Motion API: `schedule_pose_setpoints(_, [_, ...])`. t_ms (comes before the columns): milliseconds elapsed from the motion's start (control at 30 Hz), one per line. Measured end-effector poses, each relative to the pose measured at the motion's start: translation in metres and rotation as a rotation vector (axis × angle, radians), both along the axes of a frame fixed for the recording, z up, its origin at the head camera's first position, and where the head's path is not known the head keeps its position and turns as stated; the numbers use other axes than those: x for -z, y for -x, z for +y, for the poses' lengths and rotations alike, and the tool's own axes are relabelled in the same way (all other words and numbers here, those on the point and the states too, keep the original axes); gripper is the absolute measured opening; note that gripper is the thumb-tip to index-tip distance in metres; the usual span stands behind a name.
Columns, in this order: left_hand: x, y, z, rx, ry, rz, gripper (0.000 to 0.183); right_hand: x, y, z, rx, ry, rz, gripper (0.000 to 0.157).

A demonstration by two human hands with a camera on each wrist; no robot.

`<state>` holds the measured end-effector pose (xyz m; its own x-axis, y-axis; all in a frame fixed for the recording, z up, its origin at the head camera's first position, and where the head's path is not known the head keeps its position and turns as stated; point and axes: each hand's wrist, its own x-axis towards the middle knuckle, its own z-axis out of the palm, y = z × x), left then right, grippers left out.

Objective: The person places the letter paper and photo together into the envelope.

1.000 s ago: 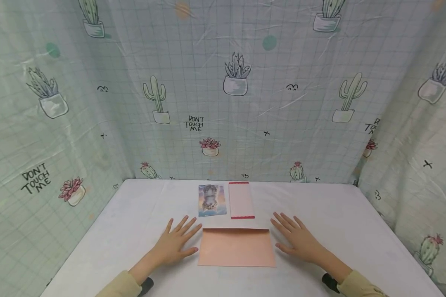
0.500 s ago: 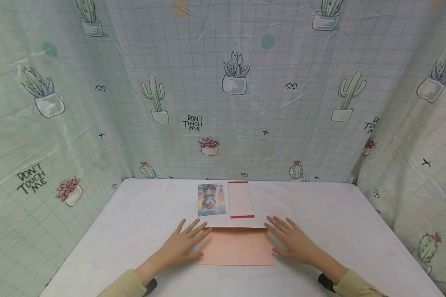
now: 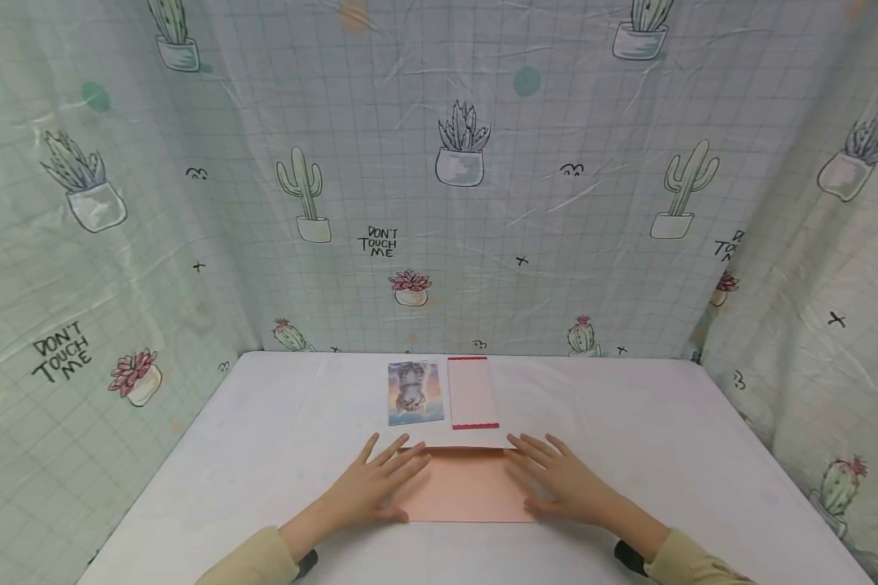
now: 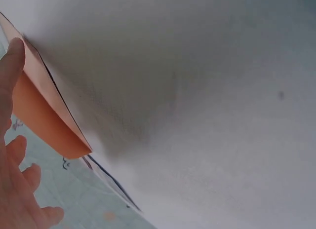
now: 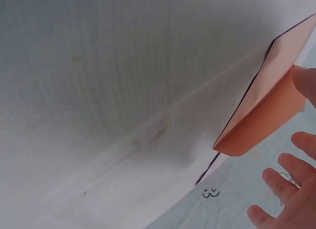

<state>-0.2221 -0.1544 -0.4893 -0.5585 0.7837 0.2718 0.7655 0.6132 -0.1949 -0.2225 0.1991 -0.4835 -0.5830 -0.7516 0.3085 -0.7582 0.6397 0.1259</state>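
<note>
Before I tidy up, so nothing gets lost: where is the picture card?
In the head view, the picture card lies near the far edge of the table, left of the red-edged pink card and beyond the orange envelope.

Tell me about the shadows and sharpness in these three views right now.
Head view: even light, the printed backdrop fairly crisp, faint shadows below the left hand and right hand; left wrist view: white tablecloth soft and lacking detail, a broad grey shadow beside the orange envelope; right wrist view: also dim, darkening toward the upper left.
</note>
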Motion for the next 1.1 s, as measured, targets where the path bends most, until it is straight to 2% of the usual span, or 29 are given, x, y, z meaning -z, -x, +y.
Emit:
schedule_pose_setpoints(200, [0.001, -0.001, 0.004, 0.030, 0.022, 0.057, 0.080, -0.002, -0.002, -0.005, -0.021, -0.014, -0.039, 0.070])
schedule_pose_setpoints(367, [0.003, 0.000, 0.004, 0.041, 0.026, 0.112, 0.074, -0.004, -0.004, -0.009, -0.045, -0.033, 0.002, 0.072])
schedule_pose_setpoints(500, [0.003, 0.002, 0.004, 0.043, 0.045, 0.128, 0.073, -0.007, -0.004, -0.012, -0.073, -0.059, 0.019, 0.072])
schedule_pose_setpoints(667, [0.003, 0.003, 0.003, 0.046, 0.066, 0.151, 0.072, -0.009, -0.005, -0.015, -0.074, -0.096, -0.028, 0.071])
schedule_pose_setpoints(933, [0.005, 0.005, 0.003, 0.035, 0.099, 0.159, 0.071, -0.006, -0.004, -0.016, -0.121, -0.121, 0.075, 0.070])
schedule_pose_setpoints(1100, [0.003, 0.004, 0.003, 0.018, 0.126, 0.163, 0.073, -0.003, -0.002, -0.017, -0.114, -0.157, 0.071, 0.069])
